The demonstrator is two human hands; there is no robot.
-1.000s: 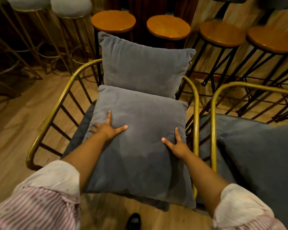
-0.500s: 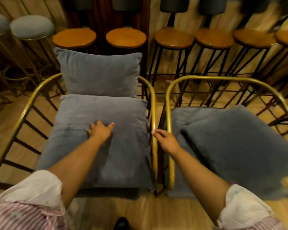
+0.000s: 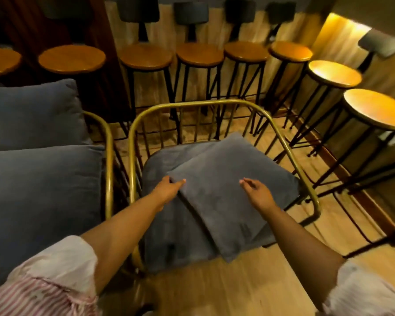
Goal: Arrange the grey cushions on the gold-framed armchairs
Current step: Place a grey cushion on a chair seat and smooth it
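Observation:
Two gold-framed armchairs stand side by side. The right armchair (image 3: 281,131) carries a grey seat cushion (image 3: 169,224), and a second loose grey cushion (image 3: 228,190) lies skewed on top of it. My left hand (image 3: 169,189) grips the left corner of that loose cushion. Just above its middle hovers my right hand (image 3: 255,192), fingers curled and holding nothing. The left armchair (image 3: 108,160) has a seat cushion (image 3: 41,197) lying flat and a back cushion (image 3: 32,112) standing upright behind it.
A row of wooden-topped bar stools (image 3: 200,57) on black legs stands close behind the chairs. More such stools (image 3: 376,108) line the right side. Wooden floor (image 3: 249,281) shows in front of the right chair.
The view swung right from the left armchair to the right one. Both hands left the left seat cushion; my left hand took the loose cushion's corner, my right hand came over it.

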